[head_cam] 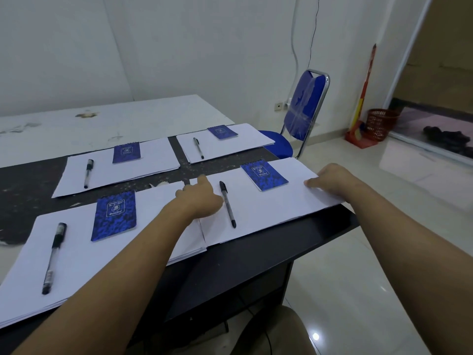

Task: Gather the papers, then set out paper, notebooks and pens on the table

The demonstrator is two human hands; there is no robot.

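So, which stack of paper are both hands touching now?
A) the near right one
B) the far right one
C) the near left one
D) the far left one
A: the left hand and the right hand both touch the near right stack, one on each side of its pen and notebook.

**The room around your worktop**

You face plain white walls (179, 47), where 2 cables (314, 32) hang down above a socket (278, 106). Your dark, speckled worktop (30, 185) has a scuffed white table (128, 119) right behind it. At its far end stands 1 blue folding chair (304, 106) with a chrome frame. The floor (358, 265) is pale glossy tile, catching a bright spot of light. To your right, a red basket (381, 124) sits beside a glazed door frame (409, 60).
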